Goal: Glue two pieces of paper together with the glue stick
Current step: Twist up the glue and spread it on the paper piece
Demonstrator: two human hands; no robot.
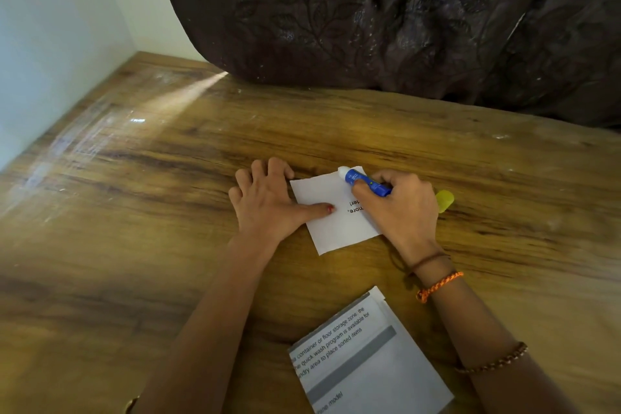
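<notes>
Wooden table [141,245] — dark, seemingly leaf-patterned curtain [369,17] behind.

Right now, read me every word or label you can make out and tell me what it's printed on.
Small paper under both hands, upside down, partly covered: "...more,"
Near sheet: "container or floor storage zone: the"
"quick wash program is available for"
"...ndry area to place sorted items"
Lower edge: "...hine model"
Glue stick label: too small to read.

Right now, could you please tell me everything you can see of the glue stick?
The glue stick is a blue plastic tube with a white glue tip and no cap on it. It lies tilted low, its tip pointing up-left and pressed at the far corner of the small white paper. The right hand grips its barrel, covering part of it. A yellow cap lies on the table just beyond that hand.
</notes>
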